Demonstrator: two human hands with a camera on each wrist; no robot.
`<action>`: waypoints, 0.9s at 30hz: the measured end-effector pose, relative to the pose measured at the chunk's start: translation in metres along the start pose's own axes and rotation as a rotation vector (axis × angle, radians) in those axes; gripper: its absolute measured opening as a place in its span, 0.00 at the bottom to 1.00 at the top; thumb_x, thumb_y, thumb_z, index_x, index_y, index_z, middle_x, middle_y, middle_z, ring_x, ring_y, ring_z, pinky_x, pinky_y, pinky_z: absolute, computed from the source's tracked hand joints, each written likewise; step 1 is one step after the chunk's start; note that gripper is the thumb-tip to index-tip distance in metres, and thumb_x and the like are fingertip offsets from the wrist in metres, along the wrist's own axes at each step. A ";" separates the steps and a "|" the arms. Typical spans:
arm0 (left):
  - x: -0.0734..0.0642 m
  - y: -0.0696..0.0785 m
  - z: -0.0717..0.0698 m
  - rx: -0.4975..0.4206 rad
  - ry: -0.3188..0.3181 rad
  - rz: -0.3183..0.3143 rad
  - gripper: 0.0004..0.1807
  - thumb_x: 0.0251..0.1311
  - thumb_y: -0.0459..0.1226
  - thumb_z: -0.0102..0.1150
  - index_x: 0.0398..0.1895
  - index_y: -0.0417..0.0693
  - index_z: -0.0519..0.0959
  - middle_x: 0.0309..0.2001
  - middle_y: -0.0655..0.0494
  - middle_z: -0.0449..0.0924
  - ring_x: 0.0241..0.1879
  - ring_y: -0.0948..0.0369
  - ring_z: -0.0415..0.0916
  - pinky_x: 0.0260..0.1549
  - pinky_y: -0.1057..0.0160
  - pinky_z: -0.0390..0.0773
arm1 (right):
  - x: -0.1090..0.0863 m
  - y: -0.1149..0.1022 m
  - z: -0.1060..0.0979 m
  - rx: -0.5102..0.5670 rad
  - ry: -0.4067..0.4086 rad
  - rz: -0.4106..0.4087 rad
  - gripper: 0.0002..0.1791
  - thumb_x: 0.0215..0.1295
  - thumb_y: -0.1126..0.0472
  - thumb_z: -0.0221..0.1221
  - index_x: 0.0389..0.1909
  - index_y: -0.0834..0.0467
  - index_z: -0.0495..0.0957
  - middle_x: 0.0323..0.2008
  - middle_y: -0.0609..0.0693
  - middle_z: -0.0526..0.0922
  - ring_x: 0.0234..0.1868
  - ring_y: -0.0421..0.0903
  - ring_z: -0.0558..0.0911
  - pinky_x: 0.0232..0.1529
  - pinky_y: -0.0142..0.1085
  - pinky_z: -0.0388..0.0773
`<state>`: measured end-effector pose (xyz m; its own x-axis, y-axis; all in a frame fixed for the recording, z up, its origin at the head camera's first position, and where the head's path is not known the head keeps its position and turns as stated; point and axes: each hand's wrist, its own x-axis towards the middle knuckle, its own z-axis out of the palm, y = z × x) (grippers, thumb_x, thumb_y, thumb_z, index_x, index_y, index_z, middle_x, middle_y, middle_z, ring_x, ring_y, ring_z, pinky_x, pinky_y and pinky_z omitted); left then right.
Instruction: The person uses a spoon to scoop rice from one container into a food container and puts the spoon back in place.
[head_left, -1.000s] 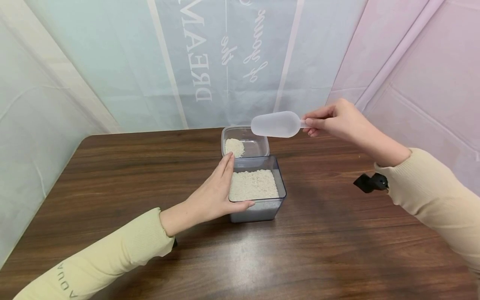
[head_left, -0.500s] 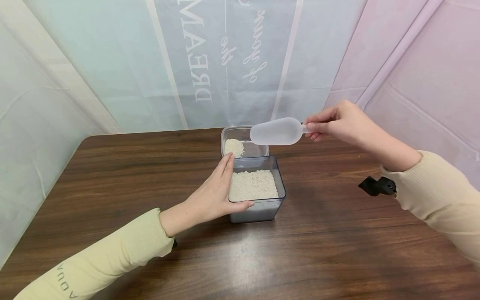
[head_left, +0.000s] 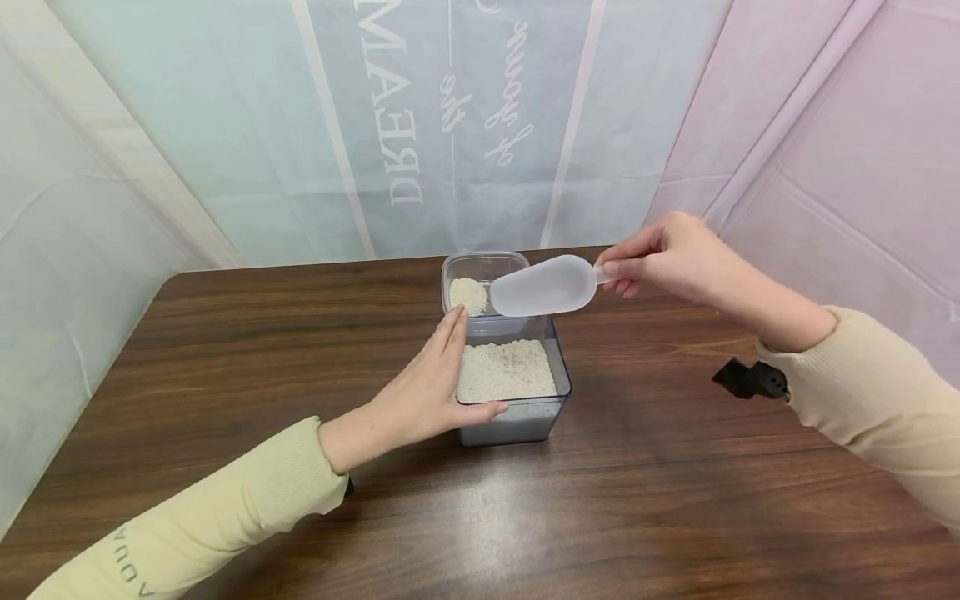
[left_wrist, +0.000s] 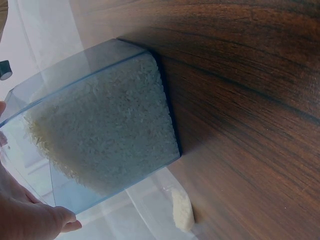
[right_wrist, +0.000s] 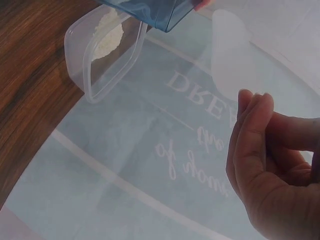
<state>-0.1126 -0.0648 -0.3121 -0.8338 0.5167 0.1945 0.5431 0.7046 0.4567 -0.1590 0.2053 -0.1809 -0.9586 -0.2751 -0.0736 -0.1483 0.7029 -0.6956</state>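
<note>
A translucent blue-grey storage container (head_left: 517, 427) of white rice (head_left: 510, 371) stands on the table. My left hand (head_left: 423, 387) holds it at the left, thumb across the near wall and fingers along the left rim; in the left wrist view rice (left_wrist: 115, 120) shows through its side. With thumb and fingers my right hand (head_left: 667, 258) pinches the handle of a frosted white plastic scoop (head_left: 543, 287). No rice shows in the scoop, which overlaps the container's far rim and a small clear tub (head_left: 447, 271) behind it. A little rice pile (head_left: 468, 296) lies in that tub's left part.
Both vessels stand on a dark wood-grain table (head_left: 262, 350), the tub near its far edge. A printed cloth (head_left: 465, 125) hangs behind that edge. Pink fabric (head_left: 840, 167) is at the right, and a black strap (head_left: 750, 379) hangs at the right cuff.
My right hand has lowered the scoop toward the near side, from over the tub to the container's far rim, its tip dipping lower left. The left hand and both vessels stay put.
</note>
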 end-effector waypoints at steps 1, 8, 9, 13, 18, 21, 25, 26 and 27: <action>0.000 0.000 0.000 0.001 0.001 0.001 0.60 0.46 0.62 0.57 0.69 0.32 0.41 0.70 0.42 0.38 0.69 0.55 0.41 0.63 0.59 0.53 | 0.000 0.000 0.001 0.003 -0.002 -0.004 0.14 0.57 0.63 0.60 0.41 0.69 0.81 0.23 0.49 0.84 0.22 0.40 0.81 0.28 0.32 0.79; 0.000 -0.001 0.001 0.005 0.004 0.013 0.60 0.46 0.62 0.57 0.69 0.31 0.41 0.70 0.41 0.38 0.69 0.54 0.41 0.63 0.58 0.53 | 0.000 -0.003 0.003 -0.038 -0.019 0.011 0.13 0.57 0.61 0.61 0.38 0.66 0.83 0.24 0.50 0.84 0.23 0.41 0.81 0.28 0.32 0.78; 0.000 -0.001 0.000 0.005 0.002 0.010 0.60 0.46 0.62 0.57 0.69 0.32 0.41 0.70 0.41 0.38 0.69 0.54 0.40 0.63 0.58 0.53 | -0.001 -0.004 0.003 -0.046 -0.021 0.012 0.12 0.56 0.61 0.61 0.38 0.65 0.83 0.24 0.50 0.84 0.23 0.41 0.81 0.28 0.31 0.78; 0.000 -0.001 0.000 0.007 0.001 0.008 0.61 0.46 0.63 0.58 0.69 0.32 0.41 0.70 0.41 0.38 0.69 0.55 0.41 0.63 0.59 0.53 | -0.001 -0.006 0.005 -0.096 -0.028 0.006 0.10 0.56 0.62 0.61 0.37 0.64 0.84 0.25 0.51 0.84 0.22 0.41 0.81 0.28 0.31 0.78; 0.001 -0.001 0.001 0.011 0.011 0.014 0.61 0.45 0.62 0.58 0.69 0.31 0.41 0.70 0.41 0.39 0.69 0.54 0.41 0.63 0.58 0.53 | -0.001 -0.007 0.008 -0.148 -0.042 -0.013 0.10 0.55 0.61 0.62 0.36 0.62 0.84 0.22 0.50 0.84 0.22 0.42 0.81 0.26 0.31 0.77; 0.000 -0.002 0.001 0.009 0.015 0.017 0.61 0.45 0.62 0.58 0.69 0.31 0.41 0.70 0.40 0.39 0.69 0.54 0.42 0.63 0.58 0.53 | -0.001 -0.007 0.011 -0.167 -0.058 -0.026 0.10 0.55 0.61 0.62 0.35 0.62 0.84 0.20 0.50 0.83 0.21 0.41 0.81 0.25 0.31 0.77; 0.000 -0.001 0.001 0.004 0.015 0.019 0.61 0.46 0.62 0.58 0.68 0.31 0.41 0.70 0.40 0.39 0.69 0.54 0.41 0.63 0.58 0.53 | 0.001 -0.007 0.013 -0.188 -0.083 -0.044 0.11 0.55 0.61 0.62 0.36 0.63 0.84 0.20 0.49 0.83 0.21 0.39 0.80 0.25 0.31 0.77; 0.000 -0.001 0.001 0.003 0.015 0.019 0.61 0.46 0.62 0.58 0.69 0.31 0.41 0.70 0.40 0.39 0.69 0.54 0.41 0.63 0.58 0.53 | 0.001 -0.007 0.013 -0.197 -0.086 -0.044 0.10 0.55 0.61 0.61 0.35 0.62 0.84 0.19 0.48 0.83 0.21 0.38 0.80 0.25 0.31 0.77; 0.000 -0.001 0.001 0.003 0.014 0.019 0.60 0.46 0.62 0.58 0.69 0.31 0.41 0.70 0.40 0.39 0.69 0.54 0.41 0.63 0.58 0.53 | 0.001 -0.007 0.014 -0.204 -0.087 -0.044 0.10 0.55 0.61 0.61 0.35 0.62 0.84 0.19 0.48 0.82 0.21 0.38 0.79 0.24 0.31 0.77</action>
<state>-0.1130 -0.0649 -0.3132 -0.8244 0.5234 0.2153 0.5594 0.6958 0.4505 -0.1553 0.1908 -0.1862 -0.9267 -0.3582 -0.1139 -0.2446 0.8047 -0.5410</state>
